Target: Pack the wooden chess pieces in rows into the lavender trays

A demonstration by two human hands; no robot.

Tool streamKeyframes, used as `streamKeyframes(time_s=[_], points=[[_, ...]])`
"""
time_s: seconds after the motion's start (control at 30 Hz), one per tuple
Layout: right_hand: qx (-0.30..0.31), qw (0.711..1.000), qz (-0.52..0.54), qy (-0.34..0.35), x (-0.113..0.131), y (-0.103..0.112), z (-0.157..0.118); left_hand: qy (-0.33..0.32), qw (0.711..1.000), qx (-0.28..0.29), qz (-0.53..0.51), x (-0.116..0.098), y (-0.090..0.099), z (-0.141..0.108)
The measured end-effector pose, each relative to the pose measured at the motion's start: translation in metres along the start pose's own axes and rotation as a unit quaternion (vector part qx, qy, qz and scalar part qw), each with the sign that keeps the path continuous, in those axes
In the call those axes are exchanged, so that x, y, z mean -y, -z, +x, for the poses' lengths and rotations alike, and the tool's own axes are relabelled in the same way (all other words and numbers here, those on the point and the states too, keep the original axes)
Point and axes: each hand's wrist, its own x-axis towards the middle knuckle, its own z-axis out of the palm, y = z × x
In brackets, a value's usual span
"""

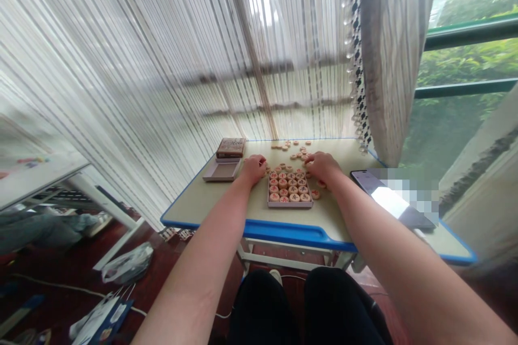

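Box (290,205) of discs (294,198), nearside between left hand (253,169) and right hand (324,166), likely for easy reach; fingers (313,158) apart or together: we cannot tell.

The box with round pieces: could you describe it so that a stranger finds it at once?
On the pale, blue-edged desk, look between the left hand and right hand, slightly nearer the camera. There sits a shallow box; unlike the similar tray beside the left hand, it holds rows of round tan pieces.
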Motion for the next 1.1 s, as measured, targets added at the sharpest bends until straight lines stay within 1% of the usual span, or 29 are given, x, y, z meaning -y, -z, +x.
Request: streamKeyframes(time_s=[0.07,0.27,0.33,0.43,0.5,0.6,0.67,0.73,0.87,1.03,1.1], points=[[-0.002,1.0,-0.006,-0.003,0.002,0.002,-0.001,0.004,1.0,0.003,0.0,0.0,0.0,0.0],[0.043,0.999,0.008,-0.001,0.003,0.008,-0.004,0.006,1.0,0.001,-0.003,0.0,-0.001,0.0],[0.039,0.999,0.015,-0.002,0.003,0.011,-0.005,0.01,1.0,0.001,-0.002,-0.001,0.0,0.0],[0.006,0.999,0.032,-0.005,0.01,0.018,-0.011,0.015,1.0,0.004,0.002,-0.003,0.001,-0.001],[-0.008,0.997,0.064,0.03,0.02,0.024,-0.018,0.016,1.0,0.006,0.004,-0.003,0.001,-0.001],[0.049,0.982,0.126,0.131,0.042,0.033,-0.033,0.007,1.0,0.002,0.008,-0.003,0.001,-0.001],[0.074,0.973,0.115,0.185,0.054,0.037,-0.042,0.0,1.0,0.0,0.008,-0.003,0.001,-0.001],[0.081,0.966,0.098,0.223,0.063,0.039,-0.049,0.003,1.0,0.001,0.006,-0.003,0.002,-0.002],[0.098,0.954,0.098,0.267,0.069,0.044,-0.057,0.005,1.0,0.004,0.002,-0.004,0.002,-0.003],[0.141,0.948,0.079,0.275,0.071,0.044,-0.061,0.006,1.0,0.002,-0.002,-0.002,0.0,-0.001],[0.148,0.945,0.074,0.283,0.071,0.042,-0.061,0.007,1.0,0.001,-0.004,0.0,-0.002,-0.001]])
